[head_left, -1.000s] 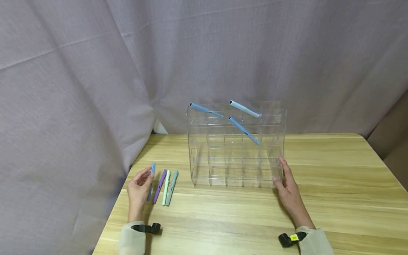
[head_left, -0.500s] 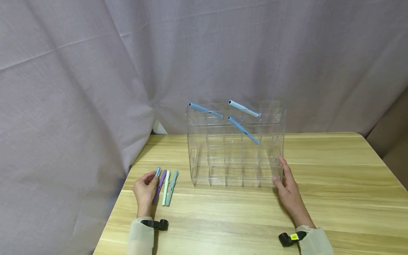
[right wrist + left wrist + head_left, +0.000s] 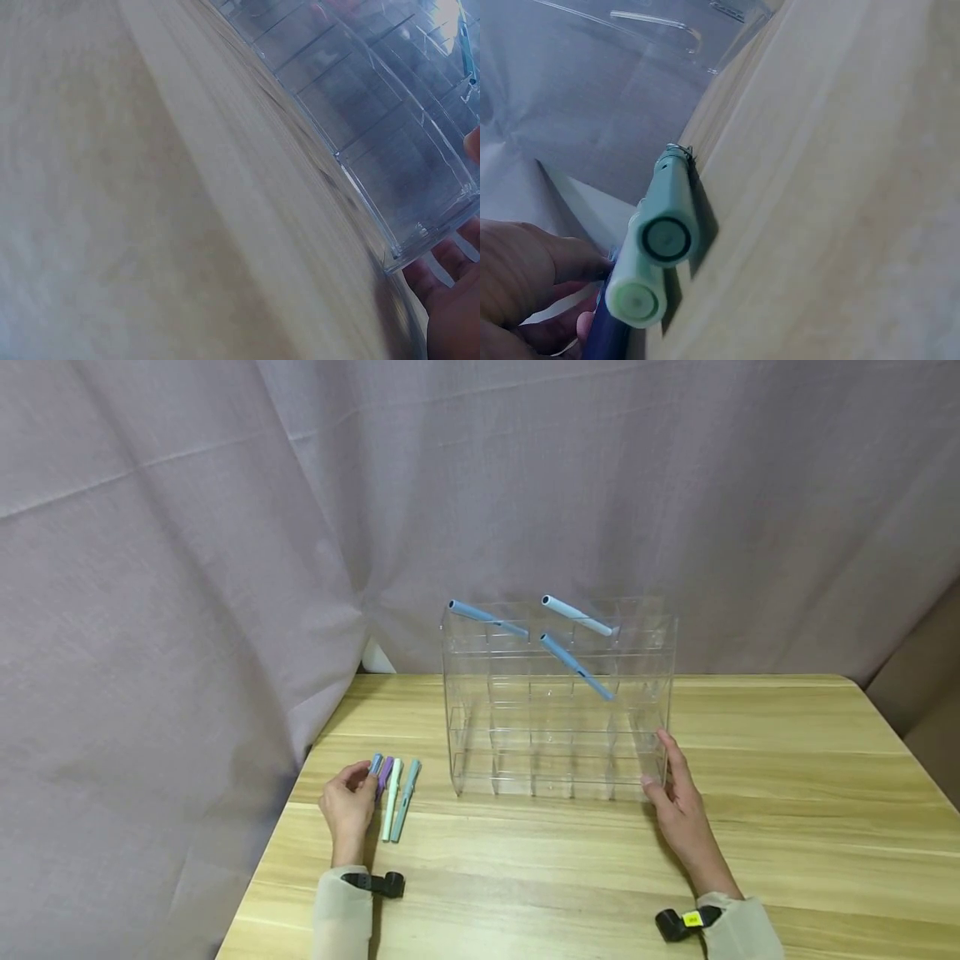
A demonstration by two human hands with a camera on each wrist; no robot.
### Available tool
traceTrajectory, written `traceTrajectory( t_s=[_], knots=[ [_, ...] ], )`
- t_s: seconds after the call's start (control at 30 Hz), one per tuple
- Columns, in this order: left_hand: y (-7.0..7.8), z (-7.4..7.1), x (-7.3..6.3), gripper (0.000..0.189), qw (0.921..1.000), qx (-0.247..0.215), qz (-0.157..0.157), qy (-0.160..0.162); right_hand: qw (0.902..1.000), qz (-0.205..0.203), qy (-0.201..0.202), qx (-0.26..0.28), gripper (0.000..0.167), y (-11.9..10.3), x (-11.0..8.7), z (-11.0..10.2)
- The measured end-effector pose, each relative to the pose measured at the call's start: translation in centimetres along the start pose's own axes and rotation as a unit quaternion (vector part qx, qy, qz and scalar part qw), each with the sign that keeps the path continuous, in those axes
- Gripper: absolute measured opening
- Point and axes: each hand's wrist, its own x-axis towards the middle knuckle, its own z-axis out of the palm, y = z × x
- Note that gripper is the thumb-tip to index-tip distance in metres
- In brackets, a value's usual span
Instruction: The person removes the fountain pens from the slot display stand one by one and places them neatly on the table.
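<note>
My left hand (image 3: 348,800) pinches a blue pen (image 3: 376,763) between thumb and fingers, right up against a purple pen (image 3: 386,772) at the left of the table. A pale green pen (image 3: 392,802) and a teal pen (image 3: 407,802) lie beside these, roughly parallel. In the left wrist view, the ends of the teal pen (image 3: 667,217) and pale green pen (image 3: 636,289) face the camera. At the lower right side of a clear, tiered acrylic pen rack (image 3: 551,768), my right hand (image 3: 678,822) grips the side panel, its thumb in front and fingers on the outside.
Two pens, one blue (image 3: 487,619) and one light blue (image 3: 577,616), lie slanted in the rack's top tier. Another blue pen (image 3: 576,667) rests one tier lower. A grey curtain (image 3: 525,485) hangs behind the wooden table (image 3: 810,760).
My left hand has carried the blue pen rightward and down, from apart from the row to beside the purple pen. My right hand keeps its grip on the rack.
</note>
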Motion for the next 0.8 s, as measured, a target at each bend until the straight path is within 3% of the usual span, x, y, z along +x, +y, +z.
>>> traceTrajectory(
  t_s=[0.23, 0.4, 0.53, 0.7, 0.8],
  knots=[
    [0.8, -0.3, 0.1, 0.024, 0.9997, -0.022, 0.003, -0.007, 1.0, 0.0, 0.001, -0.002, 0.077, 0.0, 0.0, 0.0],
    [3.0, -0.1, 0.1, 0.028, 0.9954, -0.091, 0.026, -0.015, 1.0, -0.006, -0.001, -0.004, 0.077, 0.0, 0.0, 0.0],
    [5.3, 0.4, 0.1, 0.029, 0.9861, -0.159, 0.043, -0.022, 1.0, -0.009, -0.003, -0.003, 0.077, 0.0, 0.0, 0.1],
    [8.3, 1.7, 0.5, 0.027, 0.971, -0.221, 0.091, -0.009, 1.0, -0.006, 0.0, 0.001, 0.077, 0.0, -0.1, 0.1],
    [10.3, 2.3, 0.8, 0.028, 0.9576, -0.262, 0.119, -0.01, 1.0, -0.004, 0.002, 0.002, 0.078, 0.0, -0.1, 0.0]
  ],
)
